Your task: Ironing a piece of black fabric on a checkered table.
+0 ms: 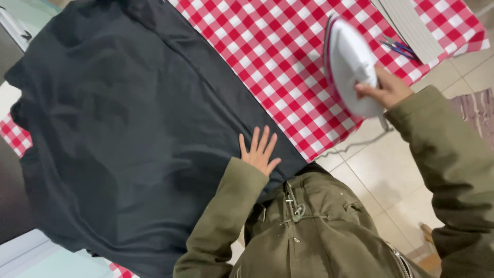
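Observation:
A large black garment [128, 134] lies spread over a table covered by a red-and-white checked cloth [278, 46]. My left hand [259, 151] rests flat on the garment's near edge, fingers spread, holding nothing. My right hand [383, 88] grips the handle of a white iron with magenta trim [350, 64], which stands on the checked cloth to the right of the garment. The iron's cord [355, 144] hangs off the table edge toward the floor.
A grey ridged board or sheet [411, 25] lies at the table's far right corner with blue-handled scissors or pens [399, 49] beside it. Beige floor tiles [381, 170] and a striped rug [476, 110] are on the right. I wear an olive jacket [309, 231].

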